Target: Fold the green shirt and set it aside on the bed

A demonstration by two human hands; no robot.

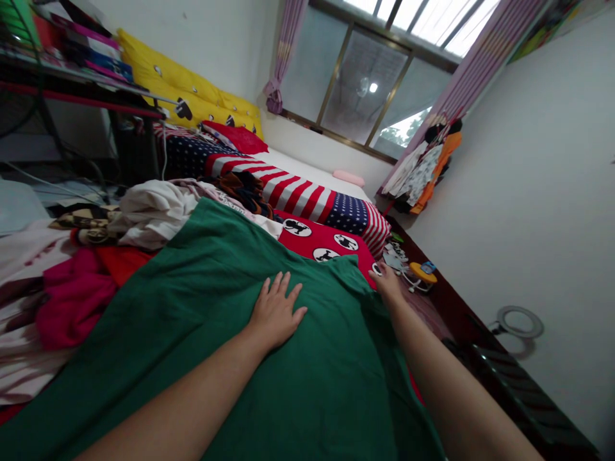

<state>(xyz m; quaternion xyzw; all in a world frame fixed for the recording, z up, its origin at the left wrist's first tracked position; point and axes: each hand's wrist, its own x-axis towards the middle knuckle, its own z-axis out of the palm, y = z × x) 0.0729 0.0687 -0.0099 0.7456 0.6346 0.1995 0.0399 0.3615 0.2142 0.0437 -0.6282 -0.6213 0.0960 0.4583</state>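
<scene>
A large piece of green cloth [317, 378], perhaps a garment, lies spread out in front of me. My left hand [277, 314] rests flat on its middle, palm down with fingers spread. At the cloth's far right corner is my right hand [385, 282], its thumb and fingers apart beside the edge; part of a white printed circle shows between them. Under the green cloth, a red cover [307, 238] with white circles and black figures shows at the far side. The cloth's near edge runs out of view.
Left of the cloth lie heaped clothes, including a white garment [154, 211] and a magenta one [79, 298]. Farther back stands a bed with a striped, starred cover [298, 192]. A desk [91, 89] is at left, a yellow stool [423, 273] at right, near hanging clothes [423, 169].
</scene>
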